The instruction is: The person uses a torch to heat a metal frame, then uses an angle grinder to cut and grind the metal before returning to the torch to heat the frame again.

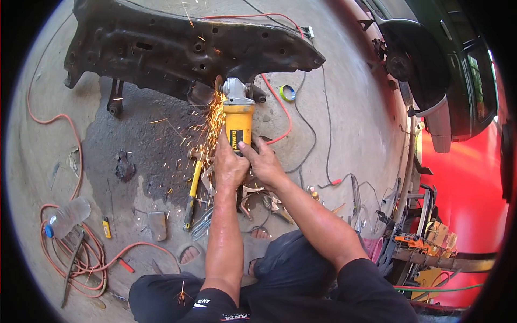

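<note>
A yellow angle grinder point(237, 121) with a silver head is held between both hands. Its disc point(218, 84) meets the lower edge of a large black metal part point(161, 46), and orange sparks point(212, 126) stream down to the left. My left hand point(230, 166) is wrapped round the left side of the grinder body. On the right side of the body, my right hand point(264, 161) grips it with the thumb over the label. A yellow-handled tool point(195, 185) lies on the floor left of my left hand.
Orange hose point(75, 145) curls over the floor at left, near a plastic bottle point(72, 215). A roll of tape point(287, 93) and black cables point(315, 134) lie right of the grinder. Tools and scraps are piled at lower right, below a dark vehicle point(458, 70).
</note>
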Action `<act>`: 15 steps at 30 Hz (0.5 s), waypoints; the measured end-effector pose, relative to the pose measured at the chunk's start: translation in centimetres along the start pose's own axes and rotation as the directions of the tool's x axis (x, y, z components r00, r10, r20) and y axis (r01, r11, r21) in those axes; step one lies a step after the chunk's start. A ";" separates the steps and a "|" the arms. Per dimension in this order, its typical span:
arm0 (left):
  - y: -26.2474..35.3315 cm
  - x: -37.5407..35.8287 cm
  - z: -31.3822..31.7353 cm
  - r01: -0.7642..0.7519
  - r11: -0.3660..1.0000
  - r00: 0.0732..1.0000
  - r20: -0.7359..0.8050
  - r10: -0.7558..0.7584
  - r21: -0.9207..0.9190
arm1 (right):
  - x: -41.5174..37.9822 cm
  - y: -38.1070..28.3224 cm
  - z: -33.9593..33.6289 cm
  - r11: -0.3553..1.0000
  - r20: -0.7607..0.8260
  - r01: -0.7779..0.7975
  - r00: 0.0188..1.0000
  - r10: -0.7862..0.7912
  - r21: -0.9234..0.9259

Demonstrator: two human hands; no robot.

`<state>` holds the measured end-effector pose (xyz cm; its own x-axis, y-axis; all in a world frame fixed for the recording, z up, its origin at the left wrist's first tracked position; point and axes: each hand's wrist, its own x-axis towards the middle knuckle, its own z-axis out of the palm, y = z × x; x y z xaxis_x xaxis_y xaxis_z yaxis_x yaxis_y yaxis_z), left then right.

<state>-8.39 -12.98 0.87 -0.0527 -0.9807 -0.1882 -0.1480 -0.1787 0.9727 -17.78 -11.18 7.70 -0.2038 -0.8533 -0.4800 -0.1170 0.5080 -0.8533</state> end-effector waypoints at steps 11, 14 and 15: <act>-0.1 0.0 -0.6 0.005 1.000 1.000 0.019 -0.006 0.024 | 1.4 3.1 -0.3 0.995 -0.035 0.078 0.996 -0.081 -0.066; 1.1 0.0 -1.3 0.069 0.996 0.996 0.069 -0.065 -0.060 | 1.1 2.7 0.0 0.994 -0.063 0.071 0.995 -0.076 -0.087; 0.7 0.0 -1.2 0.047 0.999 0.998 0.045 -0.046 -0.025 | 1.1 2.7 0.1 0.995 -0.058 0.074 0.995 -0.078 -0.064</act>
<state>-7.29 -13.21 1.72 -0.0905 -0.9669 -0.2385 -0.1256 -0.2265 0.9659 -18.20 -10.80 4.85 -0.2505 -0.8819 -0.3994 -0.1942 0.4499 -0.8717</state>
